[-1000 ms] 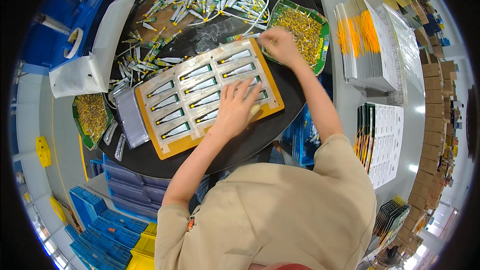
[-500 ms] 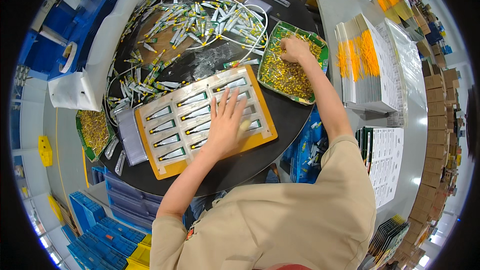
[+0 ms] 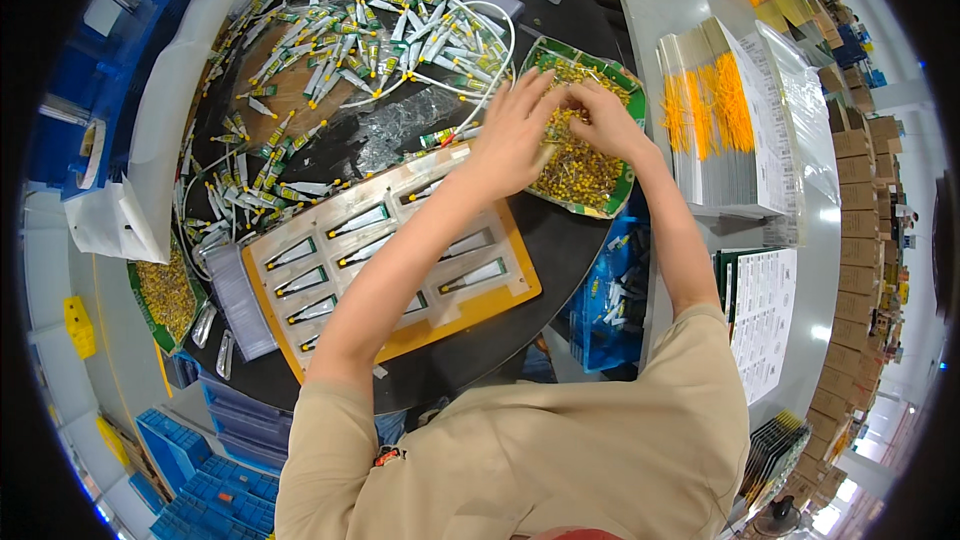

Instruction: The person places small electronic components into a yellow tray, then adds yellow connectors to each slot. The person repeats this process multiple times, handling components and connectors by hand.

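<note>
My left hand (image 3: pixel 508 140) reaches over the left rim of a green tray (image 3: pixel 622 190), its fingers stretched out and somewhat apart. Inside the tray lies a heap of small yellow-tipped pieces (image 3: pixel 572 178). My right hand (image 3: pixel 608 122) is in the tray too, thumb and fingers curled together beside the left fingertips; what they pinch is hidden. Under my left forearm rests an orange-edged board (image 3: pixel 522 258) with a pale slotted face. Small tubes with yellow caps (image 3: pixel 360 221) lie in its slots, and the forearm covers some of them.
Many loose tubes (image 3: pixel 340 50) are piled on the round black table (image 3: pixel 560 240), ringed by a white cord. A second green tray (image 3: pixel 165 295) stands at the left edge. Stacked cards with orange ties (image 3: pixel 715 110) stand on the right-hand grey table. A blue bin (image 3: pixel 605 320) sits below.
My left hand has left the board and moved up and right to the tray. My right hand stays in the tray, and its fingers now show turned toward the left hand.
</note>
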Action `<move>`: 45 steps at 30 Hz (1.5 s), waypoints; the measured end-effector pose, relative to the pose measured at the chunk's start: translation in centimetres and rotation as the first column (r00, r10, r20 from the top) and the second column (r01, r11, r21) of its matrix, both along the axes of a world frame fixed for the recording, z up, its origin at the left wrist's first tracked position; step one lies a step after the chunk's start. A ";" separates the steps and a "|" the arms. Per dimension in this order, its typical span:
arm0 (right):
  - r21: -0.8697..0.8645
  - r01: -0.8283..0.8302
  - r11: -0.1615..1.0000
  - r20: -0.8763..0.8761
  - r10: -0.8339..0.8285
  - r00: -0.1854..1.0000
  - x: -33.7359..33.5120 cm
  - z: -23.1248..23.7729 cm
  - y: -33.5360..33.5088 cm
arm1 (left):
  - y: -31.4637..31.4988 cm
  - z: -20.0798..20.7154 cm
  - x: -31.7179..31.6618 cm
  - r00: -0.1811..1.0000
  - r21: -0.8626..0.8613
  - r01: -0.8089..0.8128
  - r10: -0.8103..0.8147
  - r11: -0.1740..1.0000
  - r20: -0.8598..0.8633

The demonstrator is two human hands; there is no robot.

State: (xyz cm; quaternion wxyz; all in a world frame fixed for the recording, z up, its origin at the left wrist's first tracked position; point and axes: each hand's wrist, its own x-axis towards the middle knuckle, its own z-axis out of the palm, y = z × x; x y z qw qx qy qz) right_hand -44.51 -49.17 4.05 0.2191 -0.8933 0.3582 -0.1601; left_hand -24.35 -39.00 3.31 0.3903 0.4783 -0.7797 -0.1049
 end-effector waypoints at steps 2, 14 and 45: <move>-0.081 0.034 0.996 0.036 -0.032 0.999 -0.6 1.2 0.8 | -2.2 -0.4 -2.1 1.000 -0.020 0.025 -0.025 0.999 -0.018; 0.020 0.222 0.975 0.020 -0.223 0.975 -1.4 2.9 1.1 | -4.0 -3.2 -4.7 0.984 0.166 -0.166 0.152 0.972 0.095; 0.085 0.316 0.945 0.310 -0.326 0.893 8.3 2.8 9.1 | 5.5 -1.6 6.1 0.905 -0.016 -0.123 0.106 0.992 -0.412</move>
